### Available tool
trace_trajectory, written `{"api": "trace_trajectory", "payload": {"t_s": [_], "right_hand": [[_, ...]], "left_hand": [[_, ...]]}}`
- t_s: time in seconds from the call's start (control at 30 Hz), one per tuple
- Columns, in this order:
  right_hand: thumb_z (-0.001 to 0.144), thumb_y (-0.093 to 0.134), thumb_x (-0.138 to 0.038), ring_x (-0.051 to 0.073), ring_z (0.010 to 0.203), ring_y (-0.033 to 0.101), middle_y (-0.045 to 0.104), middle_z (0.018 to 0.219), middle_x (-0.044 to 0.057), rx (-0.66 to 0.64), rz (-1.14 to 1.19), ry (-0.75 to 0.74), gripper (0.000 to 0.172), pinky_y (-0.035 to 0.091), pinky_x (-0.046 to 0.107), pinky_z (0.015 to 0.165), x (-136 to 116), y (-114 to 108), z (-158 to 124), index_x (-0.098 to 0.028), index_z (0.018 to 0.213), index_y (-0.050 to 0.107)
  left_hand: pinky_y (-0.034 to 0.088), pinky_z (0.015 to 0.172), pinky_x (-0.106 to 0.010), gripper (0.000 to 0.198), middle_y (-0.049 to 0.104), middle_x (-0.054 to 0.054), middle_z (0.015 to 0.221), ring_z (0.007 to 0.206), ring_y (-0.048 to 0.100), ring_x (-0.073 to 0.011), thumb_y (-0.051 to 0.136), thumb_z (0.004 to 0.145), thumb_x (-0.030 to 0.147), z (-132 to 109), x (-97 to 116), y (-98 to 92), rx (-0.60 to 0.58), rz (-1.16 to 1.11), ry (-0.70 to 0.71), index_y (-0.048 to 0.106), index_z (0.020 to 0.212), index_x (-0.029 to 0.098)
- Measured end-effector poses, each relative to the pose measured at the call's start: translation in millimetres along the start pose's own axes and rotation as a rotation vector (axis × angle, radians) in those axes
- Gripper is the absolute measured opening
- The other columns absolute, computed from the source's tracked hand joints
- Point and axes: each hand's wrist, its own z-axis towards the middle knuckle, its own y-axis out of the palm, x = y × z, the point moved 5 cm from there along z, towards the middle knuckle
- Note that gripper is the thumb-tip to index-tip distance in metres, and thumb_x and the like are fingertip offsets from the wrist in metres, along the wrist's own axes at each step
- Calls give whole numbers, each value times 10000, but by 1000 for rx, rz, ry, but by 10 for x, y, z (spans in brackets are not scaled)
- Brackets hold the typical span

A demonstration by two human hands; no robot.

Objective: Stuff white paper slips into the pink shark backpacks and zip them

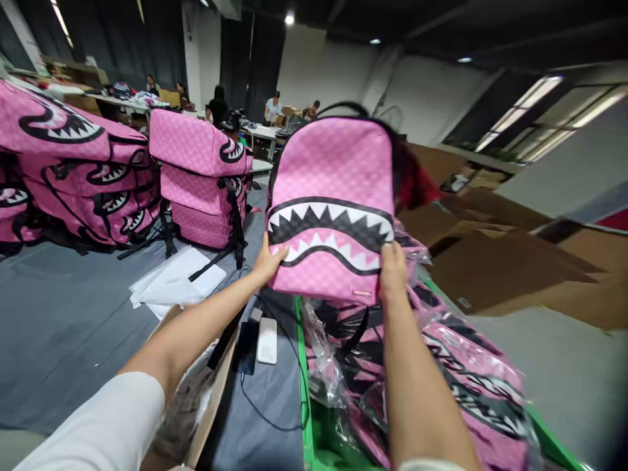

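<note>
A pink checked backpack [333, 163] with a black-and-white shark-mouth print is held upright in front of me, its front panel facing me. My left hand [271, 260] grips its lower left side, thumb on the front. On the lower right side, my right hand [393, 268] is closed round the edge. The fingers of both hands are partly hidden behind the bag. Below it, a green bin [305, 392] holds several similar pink backpacks [471, 379] in clear plastic wrap.
Stacks of pink bags [191, 183] stand on the grey-covered table [73, 314] at left, near white sheets [179, 278]. A white power bank [267, 340], dark phone [246, 347] and cable lie by an open cardboard box [216, 399]. Flattened cardboard [515, 255] lies right; people work behind.
</note>
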Motion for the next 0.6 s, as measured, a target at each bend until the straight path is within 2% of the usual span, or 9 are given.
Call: {"api": "trace_trajectory", "payload": {"t_s": [0.03,0.1,0.17,0.23,0.3,0.37,0.47,0.53,0.6], "right_hand": [[920,471,-641,296,1331,547,594,1425,204,-94,-84,-36,728,393,486,1166,92,314,58,-113,1414,556],[945,445,-615,330,1453,428,480,1547,232,-320,-256,-87,755,306,548,1210,340,949,-49,-117,1512,470],[955,475,-593,375,1531,304,348,1637,248,-582,-453,-109,766,245,636,1207,672,1520,-383,-150,1575,398],[953,534,-560,416,1562,211,216,1686,268,-770,-599,-109,802,212,682,1192,1012,1952,-740,-166,1619,323],[950,577,-523,437,1571,154,125,1704,279,-820,-661,-147,844,197,688,1189,1253,2281,-934,-168,1645,253],[951,588,-495,448,1570,127,76,1711,276,-764,-654,-200,863,199,700,1178,1395,2569,-917,-174,1655,206],[941,601,-465,472,1558,140,49,1710,283,-693,-574,-155,872,241,708,1153,1616,3007,-670,-177,1655,193],[912,635,-446,474,1554,163,66,1698,309,-752,-462,-82,902,270,674,1157,1823,3345,-506,-144,1648,211],[857,687,-430,456,1561,169,75,1679,351,-860,-311,-16,985,284,632,1172,2038,3708,-395,-75,1638,205]], "left_hand": [[372,1208,-432,844,515,-120,1570,1467,467,-304,662,887,575,158,-98,-14,14,38,-64,368,1599,230],[407,1175,-461,779,577,-163,1503,1419,520,-343,675,871,565,336,-315,-119,20,106,-157,484,1527,189],[430,1152,-493,778,614,-201,1448,1372,560,-383,738,804,538,308,-540,-358,32,161,-222,562,1453,146],[421,1166,-499,840,586,-212,1476,1372,557,-394,783,726,526,86,-707,-741,54,233,-251,576,1430,120],[389,1204,-490,888,537,-183,1534,1386,549,-373,737,721,595,-297,-760,-1253,105,357,-217,549,1457,135],[353,1234,-503,883,545,-160,1532,1423,513,-361,641,757,690,-834,-758,-1883,286,531,-233,537,1466,174],[350,1247,-527,838,536,-64,1550,1473,447,-350,638,739,754,-1846,-887,-2729,535,675,-470,523,1460,342],[398,1223,-553,875,605,-22,1477,1422,505,-362,643,642,826,-2546,-1065,-3061,658,659,-691,521,1422,450],[439,1190,-598,893,700,-5,1347,1388,532,-388,619,583,874,-3113,-1174,-3141,761,644,-831,543,1386,491]]}}
